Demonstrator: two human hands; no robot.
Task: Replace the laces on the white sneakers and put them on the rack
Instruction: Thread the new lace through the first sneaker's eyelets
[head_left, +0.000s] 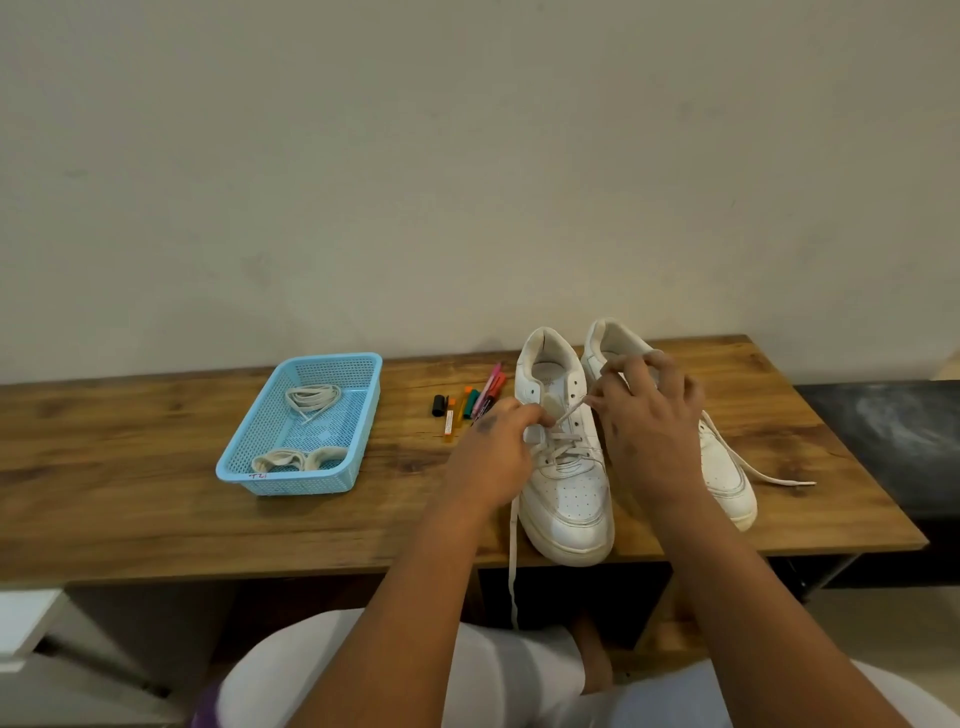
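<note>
Two white sneakers stand side by side on the wooden table, toes toward me: the left sneaker (566, 493) and the right sneaker (722, 467). My left hand (493, 452) pinches the left sneaker's tongue and lace near the top eyelets. My right hand (644, 415) pinches the other end of that lace (563, 441) above the eyelets. One loose lace end (514, 561) hangs over the table's front edge. The right sneaker's lace (763, 475) trails to the right on the table.
A light blue basket (358, 395) at centre left holds two bundles of off-white laces (311, 400). Several coloured markers (467, 405) lie between the basket and the sneakers. A dark bench (878, 431) adjoins the table's right end. My knees are below the front edge.
</note>
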